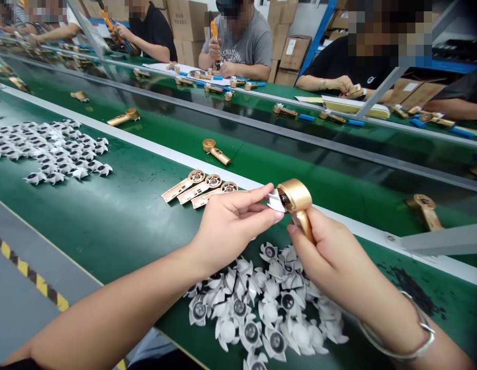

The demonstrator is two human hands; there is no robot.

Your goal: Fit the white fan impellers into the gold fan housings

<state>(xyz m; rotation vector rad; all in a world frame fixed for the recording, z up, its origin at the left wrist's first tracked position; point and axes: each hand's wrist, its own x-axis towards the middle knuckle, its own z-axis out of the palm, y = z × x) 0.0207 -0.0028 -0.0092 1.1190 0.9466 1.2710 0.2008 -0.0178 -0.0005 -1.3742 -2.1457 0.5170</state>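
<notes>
1. I see the left hand [232,226] with its fingers [257,203] closed in a pinch on a white plastic fan impeller [275,201].
2. The right hand [330,262] has its fingers [300,231] wrapped around the handle of a gold fan housing [296,195], whose round head stands just above those fingertips.
3. The impeller sits between the two hands, touching the open face of the head.
4. Directly below the fingers, a heap of white impellers [253,313] lies on the green conveyor surface [118,231].
5. Beyond the left fingers, three gold fan handles [195,187] lie side by side, and another gold housing [216,152] lies farther off.
6. A metal bangle [407,334] circles the right wrist, behind the fingers.
7. Well past the fingers, across the belt, a co-worker's hand [214,49] holds an orange tool [214,36].
</notes>
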